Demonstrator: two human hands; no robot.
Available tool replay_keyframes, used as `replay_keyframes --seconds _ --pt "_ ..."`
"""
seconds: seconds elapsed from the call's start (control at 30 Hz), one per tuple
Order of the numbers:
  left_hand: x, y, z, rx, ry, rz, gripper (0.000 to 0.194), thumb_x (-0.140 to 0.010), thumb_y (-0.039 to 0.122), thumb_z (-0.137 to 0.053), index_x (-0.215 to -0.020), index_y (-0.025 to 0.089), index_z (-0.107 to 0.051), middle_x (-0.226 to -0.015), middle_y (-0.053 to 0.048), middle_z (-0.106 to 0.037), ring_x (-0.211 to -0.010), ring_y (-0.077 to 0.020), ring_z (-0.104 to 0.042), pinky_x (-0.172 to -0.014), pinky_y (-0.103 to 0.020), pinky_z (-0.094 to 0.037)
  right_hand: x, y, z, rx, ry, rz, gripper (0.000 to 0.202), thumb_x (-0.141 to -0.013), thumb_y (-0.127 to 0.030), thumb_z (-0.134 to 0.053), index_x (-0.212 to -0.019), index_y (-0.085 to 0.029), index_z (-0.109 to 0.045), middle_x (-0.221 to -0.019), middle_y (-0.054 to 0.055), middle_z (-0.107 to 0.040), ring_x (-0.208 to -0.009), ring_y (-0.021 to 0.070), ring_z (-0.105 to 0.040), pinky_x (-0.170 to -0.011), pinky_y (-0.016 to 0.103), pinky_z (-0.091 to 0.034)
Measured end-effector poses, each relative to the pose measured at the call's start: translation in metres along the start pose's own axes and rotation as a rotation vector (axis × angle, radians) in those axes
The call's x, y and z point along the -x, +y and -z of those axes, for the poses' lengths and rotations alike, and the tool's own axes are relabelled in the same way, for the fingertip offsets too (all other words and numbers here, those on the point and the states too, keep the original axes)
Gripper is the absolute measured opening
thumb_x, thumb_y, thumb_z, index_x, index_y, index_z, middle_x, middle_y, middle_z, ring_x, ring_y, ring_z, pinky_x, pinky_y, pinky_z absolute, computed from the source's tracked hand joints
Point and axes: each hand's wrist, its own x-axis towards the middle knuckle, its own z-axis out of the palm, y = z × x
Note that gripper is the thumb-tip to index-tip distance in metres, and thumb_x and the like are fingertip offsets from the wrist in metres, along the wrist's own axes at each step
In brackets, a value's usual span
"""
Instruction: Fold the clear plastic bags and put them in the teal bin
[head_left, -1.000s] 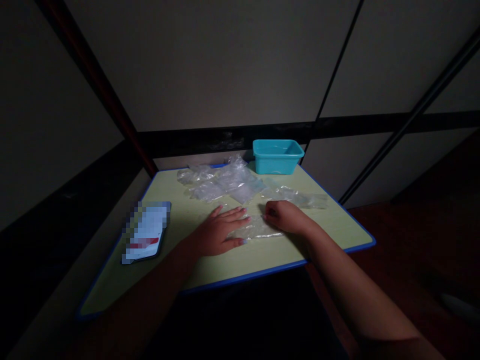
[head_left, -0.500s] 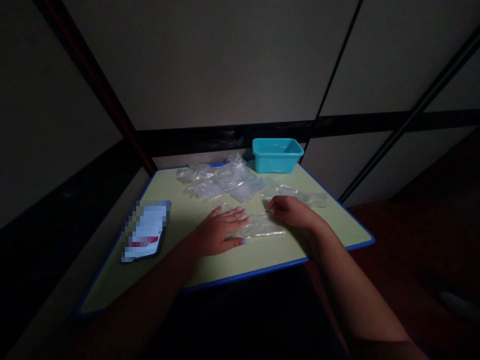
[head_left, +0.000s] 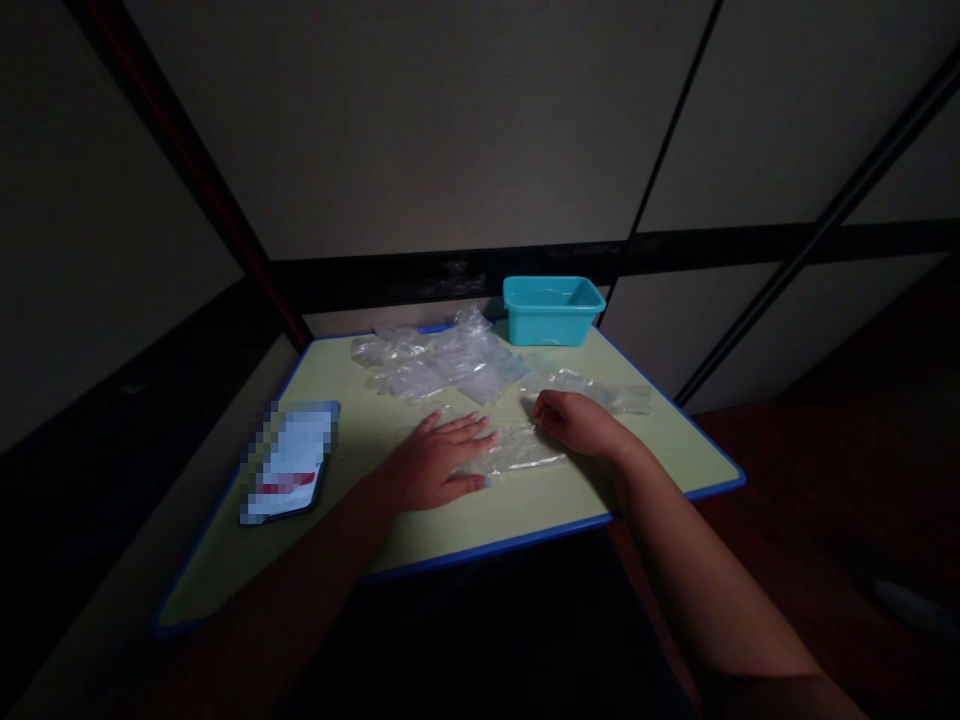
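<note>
A clear plastic bag (head_left: 517,450) lies flat on the yellow table, catching the light along its near edge. My left hand (head_left: 439,465) rests palm down over its left part, fingers spread. At the bag's upper right edge, my right hand (head_left: 574,422) is closed in a pinch on the plastic; its palm and part of the fingers are turned from view. Just beyond the hands lie crumpled clear plastic bags (head_left: 465,355) in a loose heap. Another clear bag (head_left: 626,397) stretches out behind my right hand.
A turquoise plastic basket (head_left: 551,325) stands at the table's back right, by the wall panels. On the left lies a phone (head_left: 296,460) with its screen lit, partly blurred out. Blue edging (head_left: 495,545) runs around the yellow table (head_left: 360,440).
The bag's right end has drawn in slightly and looks more wrinkled near my right hand. My left hand stays spread in the same place.
</note>
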Motion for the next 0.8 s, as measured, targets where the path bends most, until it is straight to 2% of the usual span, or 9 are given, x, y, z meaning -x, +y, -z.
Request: replay_keyframes --seconds 0.1,0.2,0.33,0.53,0.67,0.8 --pt "0.0001 -0.0006 -0.0012 -0.001 0.014 -0.003 0.058 -0.090 0.055 -0.043 -0.142 0.031 -0.035 -0.150 -0.007 -0.032 -0.138 -0.0262 -0.029 -0.111 -0.053 -0.010 -0.0003 -0.0023 0.0005 0.050 -0.002 -0.010 0.014 -0.079 -0.011 -0.051 -0.086 -0.017 -0.061 -0.081 0.005 -0.066 -0.069 0.0145 -0.053 -0.059 0.021 -0.032" --pt "0.0002 -0.0014 -0.0022 -0.001 0.019 -0.004 0.058 -0.089 0.055 -0.043 -0.142 0.031 -0.035 -0.150 -0.007 -0.033 -0.138 -0.0265 -0.029 -0.111 -0.054 -0.009 -0.0009 -0.0029 0.0009 0.069 -0.007 -0.013 0.011 -0.084 -0.018 -0.051 -0.086 -0.016 -0.061 -0.081 0.007 -0.066 -0.069 0.0148 -0.053 -0.060 0.022 -0.033" --pt "0.0008 -0.0014 -0.0019 0.002 0.024 0.001 0.058 -0.089 0.056 -0.042 -0.141 0.032 -0.036 -0.150 -0.006 -0.033 -0.137 -0.0262 -0.030 -0.111 -0.054 -0.009 -0.0029 0.0001 0.0017 0.021 -0.009 0.002 0.018 -0.088 -0.026 -0.049 -0.084 -0.015 -0.062 -0.081 0.008 -0.067 -0.069 0.0147 -0.054 -0.062 0.022 -0.034" --pt "0.0009 0.0004 0.0001 -0.007 0.011 0.016 0.057 -0.090 0.057 -0.040 -0.141 0.031 -0.037 -0.150 -0.007 -0.033 -0.138 -0.0256 -0.029 -0.111 -0.054 -0.010 -0.0039 0.0049 0.0053 -0.158 0.004 -0.137 0.034 -0.091 -0.026 -0.041 -0.066 -0.014 -0.060 -0.061 0.005 -0.063 -0.055 0.0132 -0.052 -0.055 0.023 -0.034" --pt "0.0004 0.0018 0.0013 -0.019 0.002 0.017 0.057 -0.090 0.057 -0.040 -0.141 0.031 -0.036 -0.150 -0.007 -0.033 -0.138 -0.0247 -0.029 -0.111 -0.054 -0.010 -0.0016 0.0057 0.0077 -0.143 -0.048 -0.125 0.028 -0.086 -0.033 -0.052 -0.067 -0.014 -0.062 -0.062 0.003 -0.062 -0.055 0.0126 -0.050 -0.052 0.023 -0.032" --pt "-0.0002 0.0030 0.0029 -0.031 -0.007 0.021 0.057 -0.090 0.055 -0.041 -0.141 0.030 -0.036 -0.150 -0.008 -0.032 -0.138 -0.0250 -0.030 -0.111 -0.054 -0.011 -0.0012 0.0048 0.0072 -0.040 -0.058 -0.083 0.015 -0.079 -0.025 -0.061 -0.071 -0.014 -0.064 -0.068 0.004 -0.064 -0.060 0.0129 -0.050 -0.054 0.023 -0.032"
